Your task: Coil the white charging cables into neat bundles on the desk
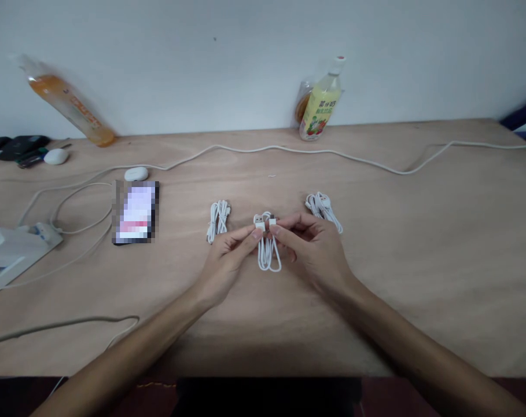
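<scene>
Between my two hands is a white USB cable [269,258], folded into a bundle with its loops hanging down towards me. My left hand [228,255] pinches the USB plug [259,223] between thumb and fingers. The cable's other, smaller plug [272,222] is pinched by my right hand [315,246], close beside the first. Beyond my left hand lies a second bundled white cable [218,220]. A third white cable bundle [323,209] rests just beyond my right hand, which covers part of it.
A phone [136,213] and a white earbud case [136,174] lie on the left. An orange drink bottle [72,107] and a yellow drink bottle [321,104] lean at the wall. One long white cord [245,150] crosses the table [440,249]. A power strip [24,255] sits far left.
</scene>
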The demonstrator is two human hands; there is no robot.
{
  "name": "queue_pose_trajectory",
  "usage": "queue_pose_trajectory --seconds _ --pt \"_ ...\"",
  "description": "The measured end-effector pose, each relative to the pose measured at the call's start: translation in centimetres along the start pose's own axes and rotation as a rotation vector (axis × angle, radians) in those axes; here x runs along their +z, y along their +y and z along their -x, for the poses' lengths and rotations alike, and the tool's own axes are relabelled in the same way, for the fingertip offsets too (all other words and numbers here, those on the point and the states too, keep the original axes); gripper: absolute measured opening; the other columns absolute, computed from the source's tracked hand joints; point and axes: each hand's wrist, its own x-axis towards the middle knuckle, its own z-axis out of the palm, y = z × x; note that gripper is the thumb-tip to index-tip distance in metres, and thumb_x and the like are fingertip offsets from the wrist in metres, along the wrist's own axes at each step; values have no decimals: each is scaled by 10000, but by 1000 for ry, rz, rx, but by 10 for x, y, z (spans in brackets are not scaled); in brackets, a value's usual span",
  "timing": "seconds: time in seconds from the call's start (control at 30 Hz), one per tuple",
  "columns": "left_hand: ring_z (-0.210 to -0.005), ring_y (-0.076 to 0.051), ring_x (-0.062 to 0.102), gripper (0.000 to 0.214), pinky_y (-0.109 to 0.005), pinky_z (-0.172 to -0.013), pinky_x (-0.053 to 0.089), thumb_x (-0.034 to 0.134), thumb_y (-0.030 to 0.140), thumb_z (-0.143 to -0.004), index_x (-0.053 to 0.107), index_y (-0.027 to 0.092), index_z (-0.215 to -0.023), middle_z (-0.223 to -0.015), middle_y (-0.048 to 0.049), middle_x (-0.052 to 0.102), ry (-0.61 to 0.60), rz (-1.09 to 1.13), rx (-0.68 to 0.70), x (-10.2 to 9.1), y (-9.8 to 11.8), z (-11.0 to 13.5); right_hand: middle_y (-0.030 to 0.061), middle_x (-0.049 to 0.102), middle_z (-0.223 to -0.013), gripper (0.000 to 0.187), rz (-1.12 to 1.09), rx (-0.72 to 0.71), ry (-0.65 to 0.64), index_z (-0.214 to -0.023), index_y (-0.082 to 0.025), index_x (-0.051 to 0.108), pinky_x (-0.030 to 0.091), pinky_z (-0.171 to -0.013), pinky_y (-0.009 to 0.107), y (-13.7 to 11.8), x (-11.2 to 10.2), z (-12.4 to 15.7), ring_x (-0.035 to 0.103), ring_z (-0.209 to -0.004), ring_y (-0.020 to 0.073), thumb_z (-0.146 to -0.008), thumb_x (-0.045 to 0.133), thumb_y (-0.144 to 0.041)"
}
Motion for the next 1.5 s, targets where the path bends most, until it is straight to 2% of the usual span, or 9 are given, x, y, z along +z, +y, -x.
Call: queue_pose_trajectory --seconds 0.17,0.5,0.73,1.03,1.2,1.5 --pt "-1084 -283 759 331 -451 -1075 550 795 502 -992 904 224 -1135 -1055 -94 863 0 15 -17 2 1 1 2 726 -665 243 -31 42 -3 -770 -221 804 415 -445 231 3 0 0 563 -543 120 -758 921 -434" --pt "-1056 -273 771 299 -448 -1105 535 758 458 -1025 905 234 -1157 -1048 -90 869 -15 31 -18 2 2 1 12 733 -675 267 -17 81 -10 -786 -220 811 414 -466 244 2 0 0 568 -555 128 -766 921 -463" --pt "-1074 -267 768 292 -458 -1164 499 773 466 -1014 906 244 -1150 -1073 -83 870 3 27 -13 1 0 1 0 753 -697 177 4 38 -4 -778 -236 819 484 -536 264 0 1 1 612 -593 135 -777 892 -397" --pt "-1149 -268 742 287 -450 -1182 479 756 465 -1030 898 269 -1184 -1140 -79 861 -8 39 -6 1 -1 1 17 800 -771 180 8 11 -8 -771 -249 810 544 -589 296 -2 1 2 683 -668 170 -784 902 -403" --pt "-1140 -275 743 311 -447 -1133 512 785 487 -1004 896 259 -1184 -1120 -87 861 0 45 -14 1 -1 1 19 804 -776 176 10 17 -5 -776 -246 815 558 -609 302 -3 2 3 694 -683 175 -778 904 -397" --pt "-1142 -277 742 309 -441 -1138 507 779 483 -1011 897 255 -1183 -1127 -85 860 1 32 -7 1 -2 1 11 789 -768 163 -26 -4 -10 -774 -243 811 561 -641 301 -1 1 2 686 -673 159 -786 914 -369"
